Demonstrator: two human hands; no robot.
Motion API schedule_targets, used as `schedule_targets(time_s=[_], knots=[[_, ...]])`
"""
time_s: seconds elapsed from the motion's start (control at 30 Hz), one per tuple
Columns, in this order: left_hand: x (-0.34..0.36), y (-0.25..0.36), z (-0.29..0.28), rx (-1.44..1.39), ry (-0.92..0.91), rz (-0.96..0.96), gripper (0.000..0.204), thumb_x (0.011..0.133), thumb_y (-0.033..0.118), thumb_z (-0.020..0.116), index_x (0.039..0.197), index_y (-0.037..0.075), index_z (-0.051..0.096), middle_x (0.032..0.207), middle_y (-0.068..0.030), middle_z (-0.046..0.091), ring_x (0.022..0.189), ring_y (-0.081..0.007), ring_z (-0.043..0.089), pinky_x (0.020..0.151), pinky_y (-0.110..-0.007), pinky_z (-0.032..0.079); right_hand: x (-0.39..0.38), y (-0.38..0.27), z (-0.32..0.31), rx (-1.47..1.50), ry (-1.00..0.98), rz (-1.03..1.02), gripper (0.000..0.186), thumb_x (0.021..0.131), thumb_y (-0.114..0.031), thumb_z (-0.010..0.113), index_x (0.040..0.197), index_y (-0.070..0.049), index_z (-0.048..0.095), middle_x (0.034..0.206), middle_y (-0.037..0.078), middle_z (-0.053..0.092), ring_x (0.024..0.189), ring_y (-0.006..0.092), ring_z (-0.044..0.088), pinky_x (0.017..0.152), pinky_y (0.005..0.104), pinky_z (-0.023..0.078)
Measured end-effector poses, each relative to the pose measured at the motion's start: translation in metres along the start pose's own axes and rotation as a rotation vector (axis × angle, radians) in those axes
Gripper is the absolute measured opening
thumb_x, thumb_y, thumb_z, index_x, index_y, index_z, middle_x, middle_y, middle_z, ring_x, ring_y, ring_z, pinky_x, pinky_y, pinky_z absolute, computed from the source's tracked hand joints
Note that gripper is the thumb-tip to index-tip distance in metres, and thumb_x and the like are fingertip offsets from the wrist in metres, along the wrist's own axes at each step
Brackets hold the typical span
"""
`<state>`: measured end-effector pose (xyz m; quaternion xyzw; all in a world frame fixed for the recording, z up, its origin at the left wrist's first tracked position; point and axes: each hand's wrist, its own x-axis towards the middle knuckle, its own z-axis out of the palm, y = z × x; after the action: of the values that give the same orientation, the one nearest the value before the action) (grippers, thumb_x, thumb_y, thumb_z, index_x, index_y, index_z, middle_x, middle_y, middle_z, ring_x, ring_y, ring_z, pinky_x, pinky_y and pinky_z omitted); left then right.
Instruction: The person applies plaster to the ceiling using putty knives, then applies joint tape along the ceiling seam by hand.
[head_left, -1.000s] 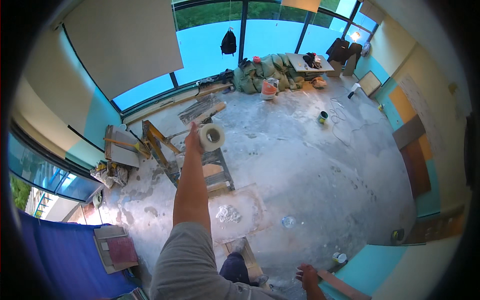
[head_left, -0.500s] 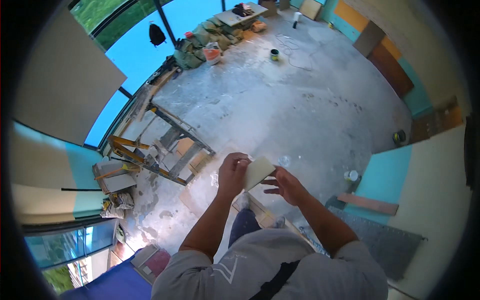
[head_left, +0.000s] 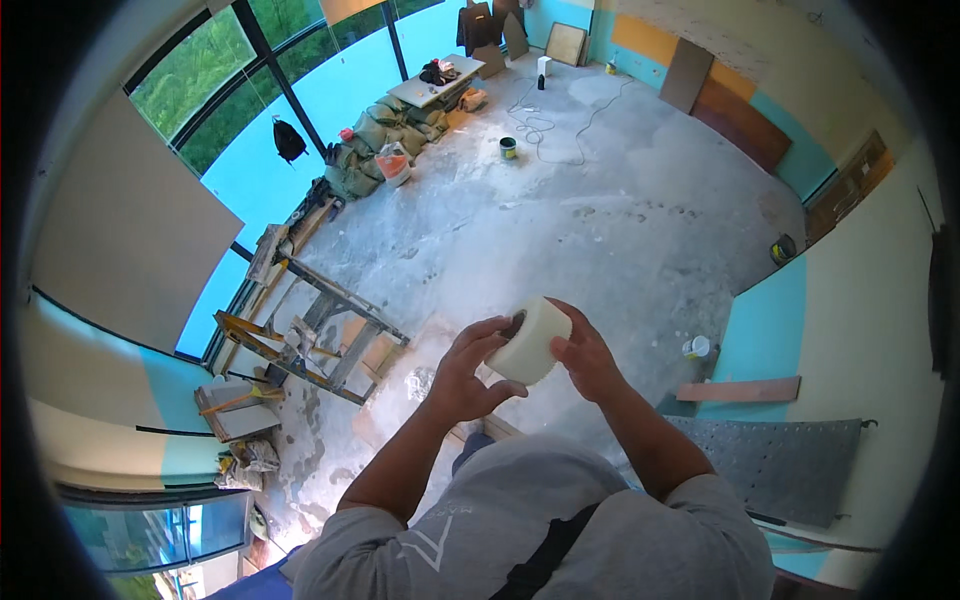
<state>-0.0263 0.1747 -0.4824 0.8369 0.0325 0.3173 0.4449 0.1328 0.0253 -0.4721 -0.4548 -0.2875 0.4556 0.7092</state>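
A wide off-white roll of tape is held up in front of my chest, its dark core showing at the upper left end. My right hand grips it from the right, thumb across the near face and fingers over the far side. From the left, my left hand cups the other end. Its fingers lie by the core opening and its thumb stretches along the lower edge. Part of the left fingertips' contact with the roll is hard to make out.
A paint-spattered stepladder lies on the dusty floor to the left. Filled sacks are heaped by the windows, near a dark bucket and a cable. On the right are a white bucket, a plank and a perforated metal platform.
The roll has turned so that its core end faces left, and it sits slightly further right. My right hand has closed onto it; my left hand's fingers have spread wider. The view has shifted.
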Motion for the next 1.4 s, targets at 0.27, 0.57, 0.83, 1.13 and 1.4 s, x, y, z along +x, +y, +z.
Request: schedule_targets(time_s=[0.27, 0.57, 0.83, 1.13, 1.4], knots=[[-0.001, 0.044, 0.03, 0.006, -0.08, -0.054, 0.063, 0.065, 0.024, 0.089, 0.116, 0.001, 0.06, 0.133, -0.0173, 0.054, 0.124, -0.0332, 0.053, 0.1, -0.041, 0.046, -0.05, -0.03, -0.025, -0.462, 0.122, -0.238, 0.05, 0.09, -0.023, 0.069, 0.131, -0.001, 0.051, 0.125, 0.013, 0.055, 0.115, 0.0209, 0.056, 0.1, 0.0368, 0.045], [-0.011, 0.077, 0.063, 0.013, -0.139, -0.061, 0.062, 0.066, 0.02, 0.087, 0.12, 0.004, 0.06, 0.132, -0.0153, 0.055, 0.125, -0.0318, 0.052, 0.103, -0.04, 0.044, -0.094, -0.056, -0.052, -0.466, 0.243, -0.18, 0.027, 0.087, -0.015, 0.072, 0.108, 0.0, 0.065, 0.106, 0.01, 0.066, 0.098, 0.0161, 0.063, 0.087, 0.0292, 0.052], [-0.021, 0.092, 0.087, 0.04, -0.114, 0.021, 0.062, 0.068, 0.019, 0.085, 0.122, 0.005, 0.059, 0.129, -0.0128, 0.057, 0.127, -0.0349, 0.049, 0.105, -0.043, 0.042, -0.112, -0.051, -0.074, -0.434, 0.186, -0.011, 0.031, 0.088, -0.015, 0.071, 0.113, 0.002, 0.063, 0.104, 0.011, 0.066, 0.09, 0.0166, 0.064, 0.083, 0.0294, 0.053], [-0.027, 0.1, 0.09, 0.079, -0.088, 0.02, 0.058, 0.068, 0.018, 0.086, 0.118, 0.005, 0.061, 0.128, -0.0093, 0.058, 0.13, -0.037, 0.046, 0.106, -0.046, 0.04, -0.115, -0.041, -0.075, -0.312, 0.197, -0.091, 0.018, 0.089, -0.012, 0.07, 0.103, -0.001, 0.065, 0.094, 0.008, 0.068, 0.086, 0.0113, 0.062, 0.077, 0.0263, 0.051], [-0.024, 0.086, 0.075, 0.076, -0.1, 0.001, 0.059, 0.068, 0.017, 0.086, 0.12, 0.005, 0.06, 0.127, -0.0118, 0.059, 0.131, -0.0367, 0.045, 0.107, -0.045, 0.04, -0.096, -0.034, -0.061, -0.293, 0.263, -0.099, 0.018, 0.09, -0.011, 0.068, 0.103, 0.002, 0.064, 0.091, 0.007, 0.068, 0.084, 0.0116, 0.062, 0.078, 0.0268, 0.052]])
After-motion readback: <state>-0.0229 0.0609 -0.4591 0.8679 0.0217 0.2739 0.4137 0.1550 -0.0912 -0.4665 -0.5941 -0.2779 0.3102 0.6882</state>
